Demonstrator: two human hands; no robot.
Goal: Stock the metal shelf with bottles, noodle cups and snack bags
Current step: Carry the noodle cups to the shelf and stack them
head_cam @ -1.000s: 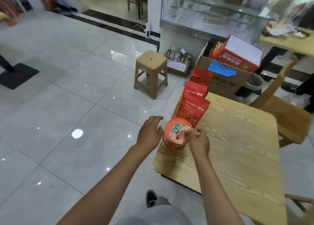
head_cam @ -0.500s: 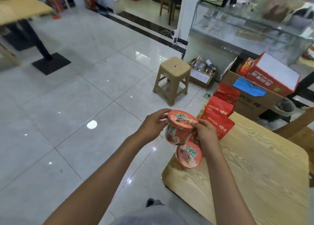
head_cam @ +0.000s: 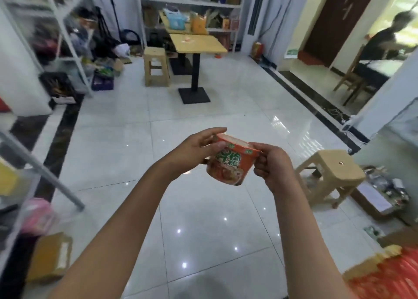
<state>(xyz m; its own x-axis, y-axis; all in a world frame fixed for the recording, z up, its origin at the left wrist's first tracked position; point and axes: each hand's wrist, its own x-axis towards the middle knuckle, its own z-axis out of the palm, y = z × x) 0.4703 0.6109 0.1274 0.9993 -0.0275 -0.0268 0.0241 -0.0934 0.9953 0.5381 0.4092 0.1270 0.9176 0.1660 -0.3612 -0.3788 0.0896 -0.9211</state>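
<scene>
The orange noodle cup (head_cam: 230, 161) is held up in mid-air above the tiled floor (head_cam: 203, 219), tilted, between both hands. The left hand (head_cam: 194, 150) curls its thumb and fingers round the cup's left rim; the right hand (head_cam: 270, 164) pinches the right rim. A tan stool (head_cam: 332, 174) stands just right.

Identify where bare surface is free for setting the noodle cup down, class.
Free: the far wooden table, bare except one small item; both stool tops. Crowded: the metal shelf at left. Both hands hold the noodle cup.
</scene>
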